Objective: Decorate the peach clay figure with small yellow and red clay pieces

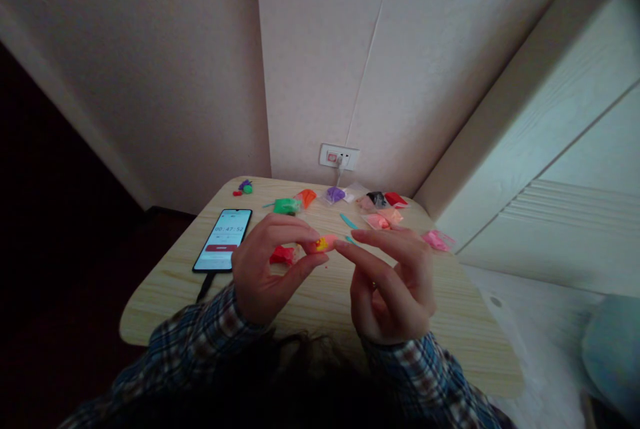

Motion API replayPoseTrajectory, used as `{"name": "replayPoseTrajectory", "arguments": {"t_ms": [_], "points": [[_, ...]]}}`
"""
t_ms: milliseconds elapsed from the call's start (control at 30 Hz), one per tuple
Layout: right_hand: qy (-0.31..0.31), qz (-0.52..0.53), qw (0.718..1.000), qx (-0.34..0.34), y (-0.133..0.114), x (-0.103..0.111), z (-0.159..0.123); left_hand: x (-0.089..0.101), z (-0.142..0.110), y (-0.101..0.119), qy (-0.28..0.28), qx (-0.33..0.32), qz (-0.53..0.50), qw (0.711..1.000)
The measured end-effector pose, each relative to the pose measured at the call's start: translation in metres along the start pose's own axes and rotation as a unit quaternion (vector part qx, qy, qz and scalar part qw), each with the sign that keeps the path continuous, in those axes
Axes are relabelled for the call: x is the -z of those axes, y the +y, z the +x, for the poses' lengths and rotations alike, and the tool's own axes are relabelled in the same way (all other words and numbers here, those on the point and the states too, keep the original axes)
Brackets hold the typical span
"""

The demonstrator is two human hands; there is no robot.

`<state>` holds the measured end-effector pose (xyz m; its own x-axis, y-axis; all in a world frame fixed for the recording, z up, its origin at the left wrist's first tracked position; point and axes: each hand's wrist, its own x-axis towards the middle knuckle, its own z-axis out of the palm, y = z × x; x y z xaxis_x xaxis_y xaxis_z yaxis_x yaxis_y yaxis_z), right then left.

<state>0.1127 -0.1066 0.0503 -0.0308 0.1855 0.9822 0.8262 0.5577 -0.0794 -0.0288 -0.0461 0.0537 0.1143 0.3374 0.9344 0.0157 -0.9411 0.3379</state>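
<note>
My left hand (275, 266) pinches a small piece of pink and yellow modelling clay (326, 242) between thumb and fingers, above the table. My right hand (393, 276) has its index and middle fingers stretched out and apart, the others curled. Its index fingertip reaches the right end of the clay piece, seemingly touching it; the right thumb is mostly hidden. Just behind my left fingers, a red packet of clay (283, 255) lies partly covered. A teal modelling tool (348, 221) rests beyond my hands, and a second teal piece shows beside my right fingertips.
A phone (223, 240) running a timer lies left on the wooden table (165, 309), its cable toward me. Bags of green (287, 206), orange (307, 198), purple (335, 194), black (377, 199) and pink clay (438, 240) line the back and right. Small clay bits (247, 188) sit far left.
</note>
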Motion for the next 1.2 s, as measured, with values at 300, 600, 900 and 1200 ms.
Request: {"name": "replayPoseTrajectory", "arguments": {"t_ms": [300, 600, 900, 1200], "points": [[-0.009, 0.005, 1.000, 0.011, -0.001, 0.000, -0.001, 0.000, -0.001, 0.001, -0.008, 0.012, -0.001, 1.000], [0.017, 0.045, 0.999, -0.026, 0.003, -0.001, 0.001, 0.000, -0.001, 0.000, -0.009, 0.003, -0.005, 1.000], [-0.045, 0.086, 0.995, -0.028, 0.001, 0.003, 0.002, 0.001, -0.002, 0.001, -0.013, 0.007, 0.002, 1.000], [-0.180, 0.098, 0.972, -0.116, 0.020, -0.001, 0.001, 0.000, 0.001, -0.001, -0.091, 0.064, 0.044, 0.993]]}}
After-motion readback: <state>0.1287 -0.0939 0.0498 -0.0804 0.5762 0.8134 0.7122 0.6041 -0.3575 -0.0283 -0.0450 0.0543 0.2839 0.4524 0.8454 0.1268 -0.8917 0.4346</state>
